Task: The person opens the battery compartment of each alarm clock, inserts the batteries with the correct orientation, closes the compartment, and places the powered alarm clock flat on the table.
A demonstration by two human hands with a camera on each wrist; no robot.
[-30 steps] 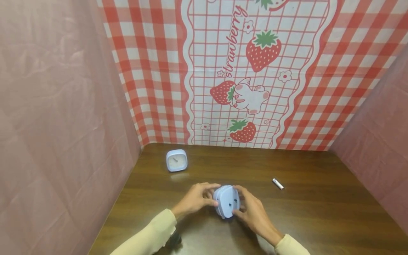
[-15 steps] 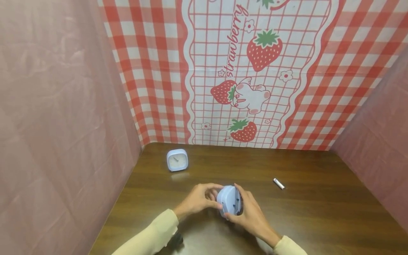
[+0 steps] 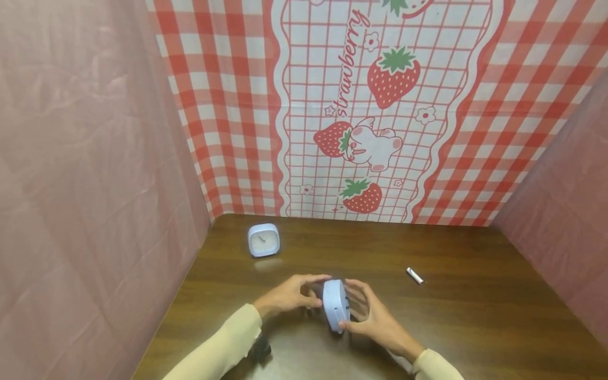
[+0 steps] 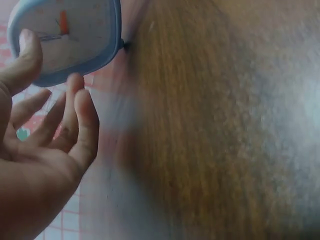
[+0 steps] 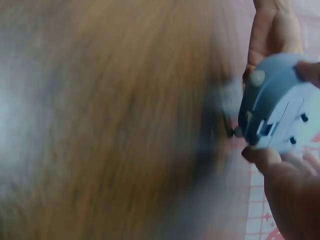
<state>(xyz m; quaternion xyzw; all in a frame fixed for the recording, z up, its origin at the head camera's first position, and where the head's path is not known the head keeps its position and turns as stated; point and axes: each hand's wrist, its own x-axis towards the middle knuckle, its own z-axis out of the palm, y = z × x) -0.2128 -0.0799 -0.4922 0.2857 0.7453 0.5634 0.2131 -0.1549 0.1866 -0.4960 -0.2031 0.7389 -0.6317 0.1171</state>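
Observation:
A pale blue alarm clock is held upright above the table, its side toward the head view. My right hand grips it by its edges, with thumb and a finger at opposite edges in the right wrist view. That view also shows the clock's back, with a battery cover and two dark knobs. My left hand is beside the front with fingers loosely curved. In the left wrist view its thumb overlaps the dial, and its fingertips lie close to the rim; whether they touch I cannot tell.
A second pale blue clock stands at the back left of the wooden table. A small white cylinder, like a battery, lies to the right. Pink cloth hangs at the sides, a strawberry-print cloth behind.
The clock has turned from showing its back to showing its side. My right hand still grips it, while the left hand's fingers have loosened from its edge.

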